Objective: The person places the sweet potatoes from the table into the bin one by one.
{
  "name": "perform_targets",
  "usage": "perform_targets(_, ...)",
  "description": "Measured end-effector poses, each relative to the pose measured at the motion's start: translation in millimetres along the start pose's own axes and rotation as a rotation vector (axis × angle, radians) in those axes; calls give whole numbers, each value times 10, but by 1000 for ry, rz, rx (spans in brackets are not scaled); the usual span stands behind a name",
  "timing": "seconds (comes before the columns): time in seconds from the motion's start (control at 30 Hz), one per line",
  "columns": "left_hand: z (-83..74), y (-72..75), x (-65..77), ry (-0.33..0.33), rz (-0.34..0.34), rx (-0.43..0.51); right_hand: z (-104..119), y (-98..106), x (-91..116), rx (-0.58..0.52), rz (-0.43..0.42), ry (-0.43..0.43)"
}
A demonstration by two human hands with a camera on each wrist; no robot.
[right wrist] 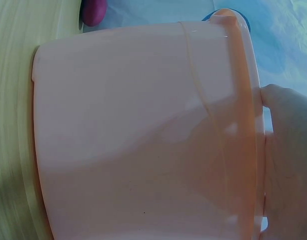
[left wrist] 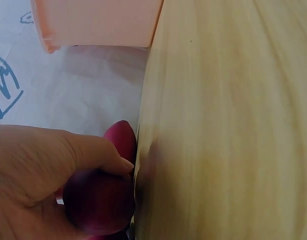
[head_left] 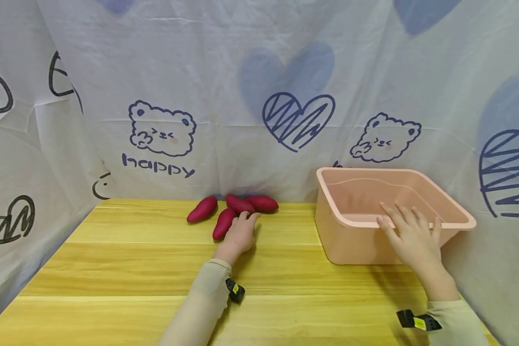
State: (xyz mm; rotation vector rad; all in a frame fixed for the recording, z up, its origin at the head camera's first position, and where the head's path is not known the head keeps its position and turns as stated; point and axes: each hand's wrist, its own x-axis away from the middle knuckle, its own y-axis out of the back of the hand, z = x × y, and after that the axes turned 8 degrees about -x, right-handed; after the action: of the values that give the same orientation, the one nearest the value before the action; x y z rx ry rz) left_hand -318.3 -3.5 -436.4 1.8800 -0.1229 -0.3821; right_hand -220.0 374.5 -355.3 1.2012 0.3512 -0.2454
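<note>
Several purple-red sweet potatoes lie together toward the back of the wooden table, one of them (head_left: pixel 203 209) a little apart on the left. My left hand (head_left: pixel 240 234) is at the near side of the group and grips a sweet potato (left wrist: pixel 99 202), which shows dark between thumb and fingers in the left wrist view. In the head view that hand covers it. To the right stands a pink plastic tub (head_left: pixel 363 245). My right hand (head_left: pixel 415 240) rests at its near rim, fingers spread and reaching over the edge above the inside.
The yellowish wooden table (head_left: pixel 125 269) meets a hanging pale cloth (head_left: pixel 225 86) printed with bears and hearts, close behind the sweet potatoes and the tub. More cloth hangs along the left and right sides. A black strap device (head_left: pixel 235 290) sits on the left wrist.
</note>
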Motion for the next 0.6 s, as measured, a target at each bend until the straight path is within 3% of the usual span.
perform_targets(0.17,-2,8,-3,-43,-53,-6,8,4,-1,0,-2,0)
perform_targets(0.6,-93,93,-40,-71,-90,28,22,25,3,3,-2,-1)
